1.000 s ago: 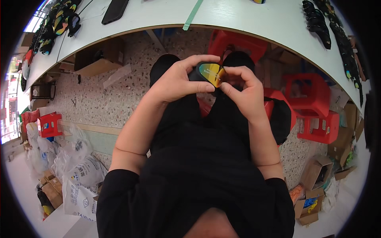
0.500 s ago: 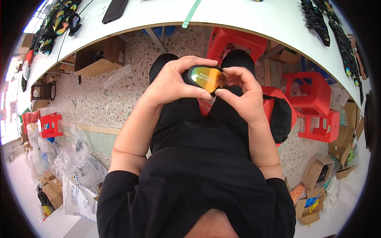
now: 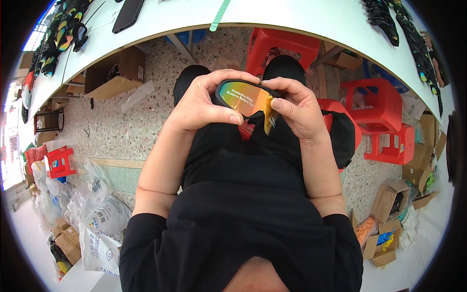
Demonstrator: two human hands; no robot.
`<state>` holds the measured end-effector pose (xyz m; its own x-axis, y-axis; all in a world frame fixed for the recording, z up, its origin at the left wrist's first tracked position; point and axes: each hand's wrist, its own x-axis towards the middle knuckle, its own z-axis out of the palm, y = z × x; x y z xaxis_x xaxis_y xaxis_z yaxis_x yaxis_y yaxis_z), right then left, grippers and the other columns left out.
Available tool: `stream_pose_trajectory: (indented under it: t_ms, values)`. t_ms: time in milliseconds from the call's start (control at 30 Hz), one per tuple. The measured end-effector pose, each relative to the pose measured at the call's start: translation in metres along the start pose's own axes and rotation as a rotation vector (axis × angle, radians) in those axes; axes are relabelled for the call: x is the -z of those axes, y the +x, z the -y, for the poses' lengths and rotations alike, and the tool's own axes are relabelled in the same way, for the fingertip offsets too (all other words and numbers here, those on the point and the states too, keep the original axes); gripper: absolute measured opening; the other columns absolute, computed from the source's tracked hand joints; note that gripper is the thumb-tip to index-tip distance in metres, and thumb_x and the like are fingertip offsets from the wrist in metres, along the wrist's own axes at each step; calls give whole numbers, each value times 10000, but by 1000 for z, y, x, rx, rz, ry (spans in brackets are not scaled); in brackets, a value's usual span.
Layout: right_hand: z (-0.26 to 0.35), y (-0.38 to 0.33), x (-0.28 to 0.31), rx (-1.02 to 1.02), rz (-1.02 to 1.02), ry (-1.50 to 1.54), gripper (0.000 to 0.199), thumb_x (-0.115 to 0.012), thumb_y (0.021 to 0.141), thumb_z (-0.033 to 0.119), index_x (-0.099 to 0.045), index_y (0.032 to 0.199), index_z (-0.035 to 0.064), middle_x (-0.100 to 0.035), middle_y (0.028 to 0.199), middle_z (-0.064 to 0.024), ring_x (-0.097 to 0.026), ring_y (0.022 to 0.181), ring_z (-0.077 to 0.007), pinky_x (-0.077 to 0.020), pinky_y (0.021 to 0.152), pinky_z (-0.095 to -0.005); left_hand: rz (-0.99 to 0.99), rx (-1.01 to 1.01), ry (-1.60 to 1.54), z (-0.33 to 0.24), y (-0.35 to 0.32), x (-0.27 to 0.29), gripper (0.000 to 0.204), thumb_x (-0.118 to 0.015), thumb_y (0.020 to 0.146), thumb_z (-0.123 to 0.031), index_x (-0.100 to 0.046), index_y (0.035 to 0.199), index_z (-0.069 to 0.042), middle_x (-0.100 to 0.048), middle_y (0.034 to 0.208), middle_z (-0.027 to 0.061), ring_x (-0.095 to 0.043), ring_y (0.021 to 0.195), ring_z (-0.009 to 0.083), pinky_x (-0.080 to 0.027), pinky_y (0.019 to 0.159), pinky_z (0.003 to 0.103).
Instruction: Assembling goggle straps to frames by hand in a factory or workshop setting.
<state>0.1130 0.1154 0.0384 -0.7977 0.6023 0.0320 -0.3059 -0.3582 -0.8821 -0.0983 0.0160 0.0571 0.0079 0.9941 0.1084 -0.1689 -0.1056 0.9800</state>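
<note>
Above my lap, both hands hold a pair of goggles with a black frame and a mirrored lens shading from green to orange. White printing shows on the film over the lens, and a nose notch faces me. My left hand grips the left end, fingers along the top rim and thumb at the lower rim. My right hand is closed on the right end. Its thumb presses the front of the yellow right side, which is angled away; the fingertips behind it are partly hidden.
Ahead stands a white table with a dark phone, a green tape strip and piles of goggles at left and right. Red stools stand on the right, cardboard boxes underneath, plastic bags at lower left.
The goggles have turned so that more of the left lens faces up. My right hand has shifted slightly, its thumb now on the yellow side. The whole view has shifted a little.
</note>
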Motion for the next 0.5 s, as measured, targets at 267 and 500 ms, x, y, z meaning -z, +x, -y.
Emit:
stream_pose_trajectory:
  t_ms: [267,500]
  values:
    - [-1,-13,5,27,-187,-191,184,-624,930,78,-681,1078,-15,-678,1000,-45,-621,976,-119,-495,891,-285,35,-33,98,10,12,-7,710,-904,631,-343,-644,1196,-1,-649,1198,104,-615,1080,191,-470,963,339]
    - [-34,-1,0,545,-69,-876,329,-719,856,148,-685,1174,71,-583,1178,-98,-546,1124,-255,-431,962,-346,-230,70,-241,27,-18,0,713,-885,656,-286,-589,1210,51,-654,1073,92,-647,959,171,-508,879,291]
